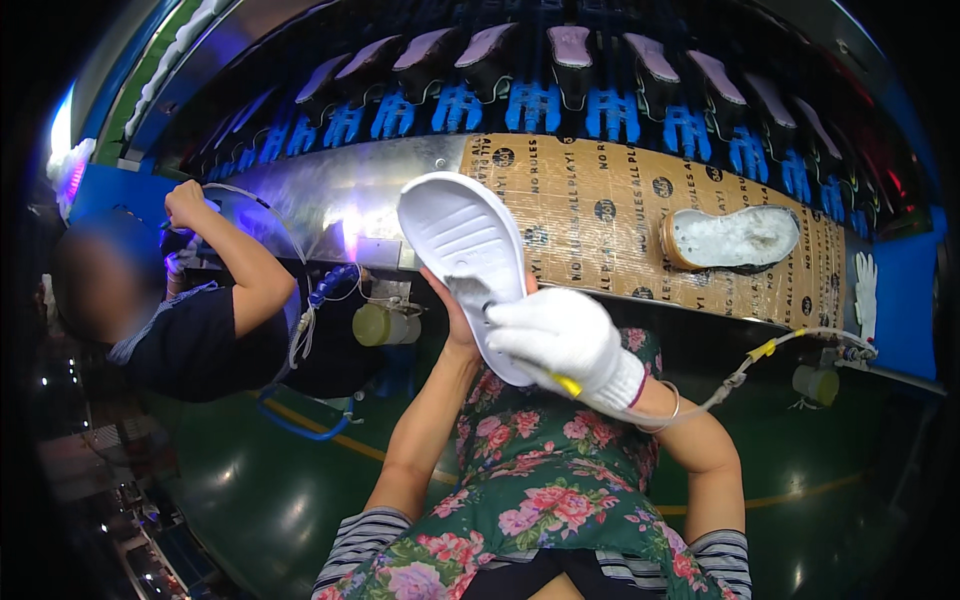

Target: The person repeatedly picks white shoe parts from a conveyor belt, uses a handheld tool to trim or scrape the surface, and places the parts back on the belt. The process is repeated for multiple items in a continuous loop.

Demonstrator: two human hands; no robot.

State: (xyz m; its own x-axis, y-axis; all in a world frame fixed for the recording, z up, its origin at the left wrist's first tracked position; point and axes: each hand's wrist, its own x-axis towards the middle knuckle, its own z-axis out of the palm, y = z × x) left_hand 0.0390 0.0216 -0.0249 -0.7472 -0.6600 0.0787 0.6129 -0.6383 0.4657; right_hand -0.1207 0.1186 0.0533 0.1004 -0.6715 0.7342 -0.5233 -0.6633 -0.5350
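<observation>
A white shoe sole (462,215) is held tilted in front of me, its ribbed hollow inside facing up, with a grey patch near the middle. My bare left hand (458,322) grips it from below and along its left edge, the fingers mostly hidden behind it. My right hand (560,335), in a white knit glove, is closed over the sole's lower half. A small dark tip shows at its fingertips, and a thin hose (715,395) with yellow tape runs along the forearm to it. The tool inside the glove is mostly hidden.
On the cardboard-covered bench (570,245) lies a shoe upper with a whitish underside (737,238). Behind stand blue clamps (532,107) and a row of pink-bottomed shoe forms (570,47). A co-worker (200,320) works at left. A white glove (865,295) hangs at right.
</observation>
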